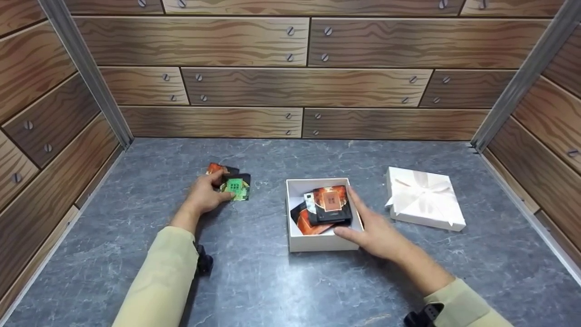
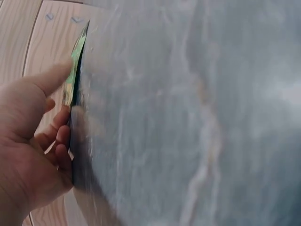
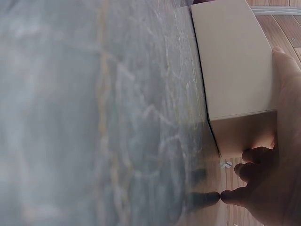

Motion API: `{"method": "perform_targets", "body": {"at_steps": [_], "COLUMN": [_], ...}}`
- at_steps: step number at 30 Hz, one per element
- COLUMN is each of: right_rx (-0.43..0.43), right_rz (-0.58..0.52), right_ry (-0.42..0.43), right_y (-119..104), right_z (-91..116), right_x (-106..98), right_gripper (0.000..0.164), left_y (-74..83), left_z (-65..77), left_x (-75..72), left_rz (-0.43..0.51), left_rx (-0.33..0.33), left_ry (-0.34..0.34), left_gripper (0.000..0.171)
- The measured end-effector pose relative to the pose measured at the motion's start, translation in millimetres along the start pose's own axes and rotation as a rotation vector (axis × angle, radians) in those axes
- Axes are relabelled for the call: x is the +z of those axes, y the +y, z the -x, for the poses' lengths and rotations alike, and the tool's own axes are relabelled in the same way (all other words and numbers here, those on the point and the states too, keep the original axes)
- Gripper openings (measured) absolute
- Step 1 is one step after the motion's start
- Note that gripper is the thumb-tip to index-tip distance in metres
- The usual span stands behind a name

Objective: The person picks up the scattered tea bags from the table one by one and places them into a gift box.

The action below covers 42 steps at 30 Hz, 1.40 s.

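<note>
My left hand (image 1: 206, 193) is at the left, over two flat square cards. Its thumb and fingers pinch a black card with a green face (image 1: 235, 185), which the left wrist view shows nearly edge-on, close to the table. Partly under that hand, an orange-and-black card (image 1: 217, 168) lies behind the green one. In the middle stands an open white box (image 1: 323, 244) with several black-and-orange cards (image 1: 332, 204) piled inside. My right hand (image 1: 379, 234) holds the box at its near right corner, thumb at the front rim, fingers along the right wall.
A white box lid (image 1: 425, 197) with a pale ribbon bow lies to the right of the box. The grey marbled table (image 1: 254, 281) is enclosed by wood-patterned walls (image 1: 304, 86) at the back and both sides.
</note>
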State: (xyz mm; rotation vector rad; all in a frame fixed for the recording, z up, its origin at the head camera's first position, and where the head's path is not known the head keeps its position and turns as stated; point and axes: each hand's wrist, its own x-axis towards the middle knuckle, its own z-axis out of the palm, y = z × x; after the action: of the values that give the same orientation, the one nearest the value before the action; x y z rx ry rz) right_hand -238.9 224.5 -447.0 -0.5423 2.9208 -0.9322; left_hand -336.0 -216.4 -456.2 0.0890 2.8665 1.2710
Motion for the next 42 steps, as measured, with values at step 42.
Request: {"method": "perform_targets", "body": {"at_steps": [42], "right_rx": [0.010], "right_rz": [-0.006], "right_ry": [-0.011], "right_y": [0], "right_z": [-2], "right_x": [0], "right_gripper": [0.111], "left_y": [42.2], "left_z": [28.9], "left_x": [-26.2], "left_rz": [0.262], "left_rx": [0.017], "left_ry": [0.087], "left_gripper": [0.051]}}
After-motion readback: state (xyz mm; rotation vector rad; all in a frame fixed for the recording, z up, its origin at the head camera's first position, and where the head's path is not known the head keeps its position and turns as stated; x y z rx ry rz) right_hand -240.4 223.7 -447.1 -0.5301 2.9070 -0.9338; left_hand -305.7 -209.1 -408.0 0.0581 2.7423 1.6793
